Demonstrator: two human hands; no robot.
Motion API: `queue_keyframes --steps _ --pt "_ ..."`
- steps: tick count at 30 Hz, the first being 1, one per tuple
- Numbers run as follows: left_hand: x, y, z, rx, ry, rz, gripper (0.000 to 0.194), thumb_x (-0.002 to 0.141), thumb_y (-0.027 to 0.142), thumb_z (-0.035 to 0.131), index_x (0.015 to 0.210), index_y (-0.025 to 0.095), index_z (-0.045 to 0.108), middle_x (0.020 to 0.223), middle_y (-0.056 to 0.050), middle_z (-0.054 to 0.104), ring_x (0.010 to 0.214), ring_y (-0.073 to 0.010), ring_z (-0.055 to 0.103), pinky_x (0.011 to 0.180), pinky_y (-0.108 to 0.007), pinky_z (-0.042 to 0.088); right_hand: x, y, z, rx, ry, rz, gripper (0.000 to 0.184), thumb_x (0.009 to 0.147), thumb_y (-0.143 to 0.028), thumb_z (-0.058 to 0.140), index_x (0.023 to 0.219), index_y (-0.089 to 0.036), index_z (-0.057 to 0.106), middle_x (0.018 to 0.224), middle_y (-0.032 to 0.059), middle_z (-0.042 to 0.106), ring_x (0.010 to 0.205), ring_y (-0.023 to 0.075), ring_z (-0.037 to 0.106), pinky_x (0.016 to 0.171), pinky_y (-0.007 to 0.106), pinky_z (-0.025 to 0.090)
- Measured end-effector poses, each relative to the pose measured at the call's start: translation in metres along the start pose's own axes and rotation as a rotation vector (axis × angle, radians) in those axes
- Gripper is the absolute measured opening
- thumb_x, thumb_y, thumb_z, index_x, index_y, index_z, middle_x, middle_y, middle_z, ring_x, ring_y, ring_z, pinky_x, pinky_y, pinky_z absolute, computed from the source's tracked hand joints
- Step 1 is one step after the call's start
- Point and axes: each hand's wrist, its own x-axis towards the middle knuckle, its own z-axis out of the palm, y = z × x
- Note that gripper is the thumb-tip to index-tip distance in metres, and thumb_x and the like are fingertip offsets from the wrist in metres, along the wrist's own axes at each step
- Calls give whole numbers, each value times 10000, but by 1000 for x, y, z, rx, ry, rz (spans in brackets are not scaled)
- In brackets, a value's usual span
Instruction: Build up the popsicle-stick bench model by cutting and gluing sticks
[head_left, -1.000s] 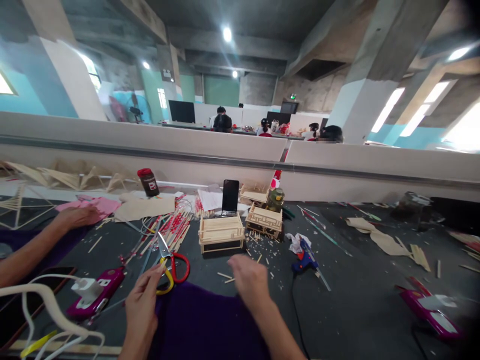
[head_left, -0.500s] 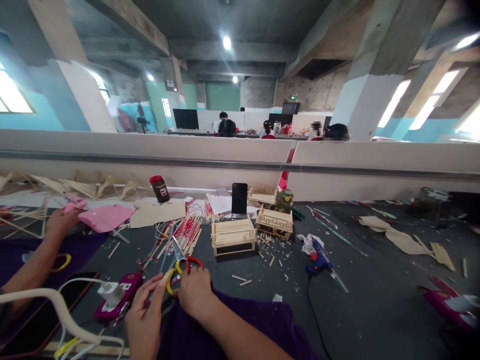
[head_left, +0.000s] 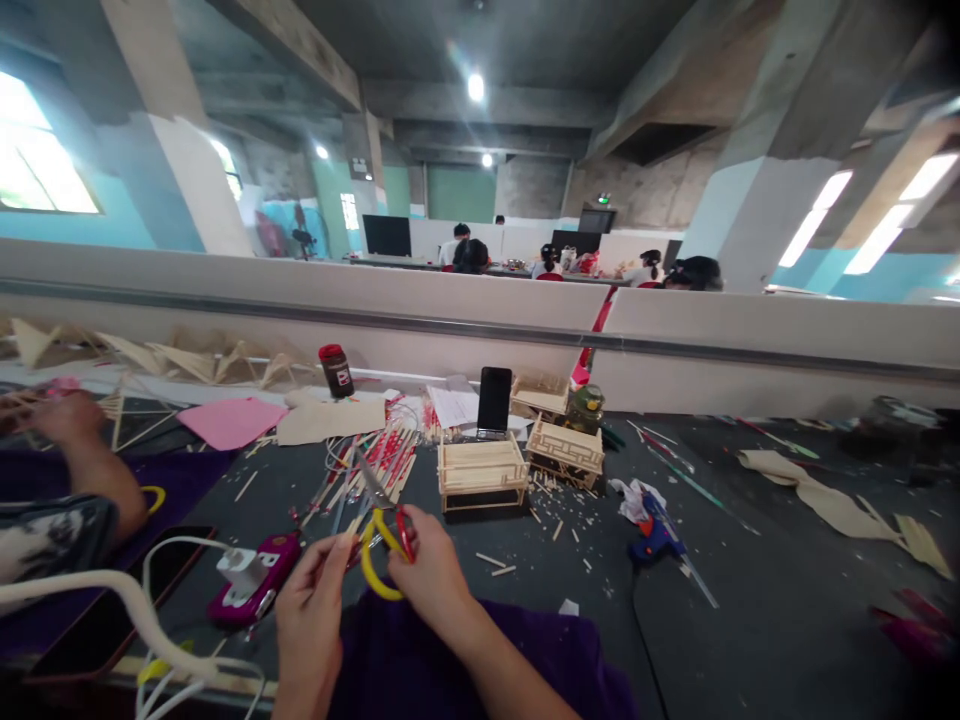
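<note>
At lower centre, the left hand [head_left: 311,605] pinches a thin stick [head_left: 352,527] in closed fingertips, and the half-curled right hand [head_left: 435,570] holds red-and-yellow scissors [head_left: 366,563] by the red handle, seemingly so the blades [head_left: 370,480] point away.

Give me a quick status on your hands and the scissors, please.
Right hand gripping scissors. Left hand pinching small stick. Power strip beside left hand.

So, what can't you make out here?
All in the head view:
- Pale stick: length hidden by the left hand.
- Scissors: red handle partly behind the right hand.
- Co-worker's hand: grip blurred near the left edge.
- Jar: label too small.
- Magenta object: blurred near the right edge.
</note>
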Motion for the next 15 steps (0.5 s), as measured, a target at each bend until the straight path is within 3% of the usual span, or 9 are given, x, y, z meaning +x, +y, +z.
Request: queue_keyframes --steps 3,5,8,10,15 --pt "-5 13 10 -30 -77 -22 322 701 465 741 796 165 676 754 -19 675 774 -188 617 761 -281 508 -28 12 -32 390 58 65 581 741 -169 601 1312 -167 490 952 53 651 754 160 641 707 278 541" --pt "-12 22 19 -21 -136 -41 306 723 459 731 785 165 675 756 -16 669 774 -170 601 756 -253 486 -42 21 -56 489 99 41 625 724 -228 675 1317 -188 480 964 44 642 767 155 629 689 260 533" --pt "-23 33 38 10 -313 -61 287 771 443 695 736 161 662 717 -11 638 749 -151 567 735 -229 452 -56 33 -90 379 132 33 527 781 -283 666 1279 -203 512 833 12 612 652 132 587 572 224 497" --pt "-31 40 52 19 -417 -62 279 797 429 673 723 160 656 715 -12 625 744 -147 544 712 -223 433 -63 39 -107 255 132 -24 473 827 -250 593 1292 -226 511 871 25 623 694 144 613 634 246 522" --pt "-47 56 79 -1 -596 6 245 848 377 634 722 167 627 739 0 560 749 -138 498 707 -222 396 -77 34 -132 117 123 -185 562 811 -219 536 1362 -271 443 1095 64 592 911 199 620 811 325 526"
